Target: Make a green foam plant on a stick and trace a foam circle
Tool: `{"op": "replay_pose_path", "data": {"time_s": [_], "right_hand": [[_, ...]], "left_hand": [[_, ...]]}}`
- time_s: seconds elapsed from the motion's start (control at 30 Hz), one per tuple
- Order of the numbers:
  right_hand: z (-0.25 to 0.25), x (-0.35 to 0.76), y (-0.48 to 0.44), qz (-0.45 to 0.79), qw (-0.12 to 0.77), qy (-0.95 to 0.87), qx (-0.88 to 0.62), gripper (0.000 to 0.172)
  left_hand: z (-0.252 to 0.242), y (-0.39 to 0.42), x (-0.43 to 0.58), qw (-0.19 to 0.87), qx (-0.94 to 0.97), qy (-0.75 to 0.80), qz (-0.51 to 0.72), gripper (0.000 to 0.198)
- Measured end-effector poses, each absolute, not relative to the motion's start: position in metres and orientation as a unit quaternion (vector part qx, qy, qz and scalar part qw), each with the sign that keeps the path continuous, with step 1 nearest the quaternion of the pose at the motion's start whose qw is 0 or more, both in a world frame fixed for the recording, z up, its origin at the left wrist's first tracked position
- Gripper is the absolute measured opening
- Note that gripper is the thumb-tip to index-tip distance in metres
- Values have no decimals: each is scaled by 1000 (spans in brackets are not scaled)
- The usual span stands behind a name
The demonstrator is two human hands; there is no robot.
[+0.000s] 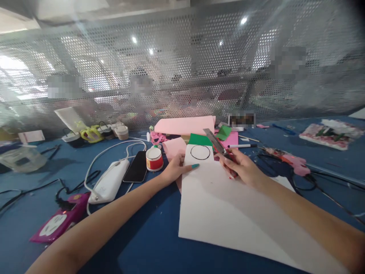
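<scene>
A large white sheet of board (222,213) lies before me, with a black circle (200,152) drawn on its narrow far end. My left hand (180,166) grips the left edge near the circle. Its thumb, with a teal nail, presses on top, and the other fingers are partly hidden behind the edge. In my right hand (238,167) is a utility knife (214,140), closed in the fingers. The blade points up and left, over the area right of the circle. Green paper (201,139) and pink paper (174,147) lie beyond and beside the board.
Left of my hand are a red-and-white cup (154,160), a black phone (136,167), a white power bank (110,182) with cable and a magenta pouch (64,219). A marker (242,145) and pink glue gun (296,161) lie right. A perforated metal screen (182,68) stands behind.
</scene>
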State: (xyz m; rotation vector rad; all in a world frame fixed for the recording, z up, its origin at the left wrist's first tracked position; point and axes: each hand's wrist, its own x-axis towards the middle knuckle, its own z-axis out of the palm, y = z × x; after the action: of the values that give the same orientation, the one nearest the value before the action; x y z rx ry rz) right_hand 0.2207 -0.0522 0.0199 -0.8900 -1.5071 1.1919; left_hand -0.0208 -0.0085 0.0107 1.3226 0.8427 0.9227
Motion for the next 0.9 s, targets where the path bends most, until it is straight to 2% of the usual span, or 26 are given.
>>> {"op": "replay_pose_path", "data": {"time_s": [0.1,0.23,0.27,0.3,0.4,0.47,0.67,0.9], "right_hand": [[32,228,-53,449,494,-646,-372,37],[35,227,-54,424,503,-656,-370,37],[33,226,-54,427,501,-656,-370,38],[31,224,-54,430,497,-657,-370,40],[30,224,-53,422,485,-667,-377,41],[33,228,-53,407,477,-676,-387,40],[40,240,-54,342,420,-716,-440,38],[52,236,-53,204,279,-810,-474,43]], "left_hand": [[18,-21,-21,623,539,380,421,65],[28,-39,-21,697,503,354,368,97],[29,-42,-21,709,501,349,354,100],[29,-45,-20,713,501,348,346,96],[23,-48,-17,705,504,366,337,65],[17,-47,-16,697,506,378,339,56],[12,-47,-17,684,517,360,368,60],[8,-43,-19,688,524,346,364,57]]}}
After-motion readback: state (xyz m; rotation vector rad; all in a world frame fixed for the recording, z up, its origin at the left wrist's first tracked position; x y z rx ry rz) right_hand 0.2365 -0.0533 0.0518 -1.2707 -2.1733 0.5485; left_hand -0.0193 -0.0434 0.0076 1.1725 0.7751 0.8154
